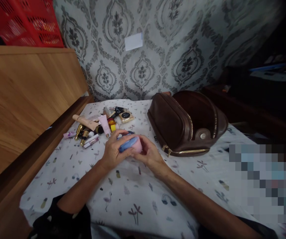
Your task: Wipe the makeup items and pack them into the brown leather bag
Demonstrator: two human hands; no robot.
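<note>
Over the middle of the table, my left hand [114, 149] is closed around the blue side of a small blue-and-pink rounded item [129, 143]. My right hand [149, 153] grips its pink end with fingers and thumb. Whether it is one piece or two pressed together I cannot tell. Just beyond my left hand lies a pile of cosmetics: a pink tube [104, 124], a long beige tube [84, 122], gold-capped bottles [84, 136] and a gold compact [126, 116]. A brown leather toiletry bag [169, 124] sits to the right of my hands, its top unzipped.
A white patterned cloth [123, 199] covers the table. A wooden cabinet [30, 99] with a red plastic basket [33, 23] on top borders the left side. Patterned wallpaper [143, 66] stands behind. The right edge has a blurred-out patch.
</note>
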